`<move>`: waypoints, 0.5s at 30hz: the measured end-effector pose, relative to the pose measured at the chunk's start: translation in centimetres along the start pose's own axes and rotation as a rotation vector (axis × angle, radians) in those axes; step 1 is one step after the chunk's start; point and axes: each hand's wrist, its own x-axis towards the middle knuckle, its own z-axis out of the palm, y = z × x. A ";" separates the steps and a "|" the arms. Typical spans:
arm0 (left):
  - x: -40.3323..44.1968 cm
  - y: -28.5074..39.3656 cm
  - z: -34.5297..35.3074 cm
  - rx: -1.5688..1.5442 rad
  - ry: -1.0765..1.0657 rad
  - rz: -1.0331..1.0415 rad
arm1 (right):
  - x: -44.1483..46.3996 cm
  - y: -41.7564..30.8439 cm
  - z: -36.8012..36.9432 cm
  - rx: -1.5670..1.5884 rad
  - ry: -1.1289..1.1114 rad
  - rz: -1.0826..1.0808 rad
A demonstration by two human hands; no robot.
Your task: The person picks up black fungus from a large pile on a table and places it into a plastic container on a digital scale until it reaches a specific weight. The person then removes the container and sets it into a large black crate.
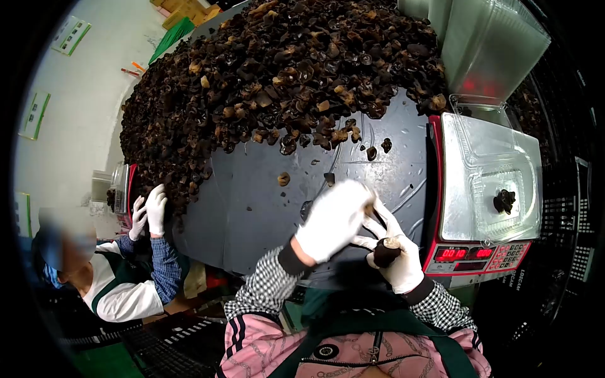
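Fungus [386,253] looks light, rubbery and slightly slippery, its thin rim apt to tear; the thicker middle seems the safer hold. It sits in the right hand [405,272], fingers partly curled; the left hand [333,222] arches close beside, back upward, its blurred grip unclear.

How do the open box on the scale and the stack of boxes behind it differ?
Open box: single, lid back, lying on the scale, dark piece inside. Stack: many nested, standing on edge, off the scale. Both clear plastic.
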 end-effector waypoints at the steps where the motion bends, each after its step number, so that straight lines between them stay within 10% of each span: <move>1: -0.4 1.5 -0.1 -0.041 -0.089 -0.009 | 0.2 0.3 -0.3 -0.014 0.026 -0.016; 11: -0.5 -0.9 -3.0 0.165 -0.225 -0.087 | 0.2 1.6 -2.4 0.101 0.141 0.037; 15: 3.4 -4.7 -2.1 0.304 0.125 -0.040 | 0.0 1.3 -1.5 0.075 0.138 0.065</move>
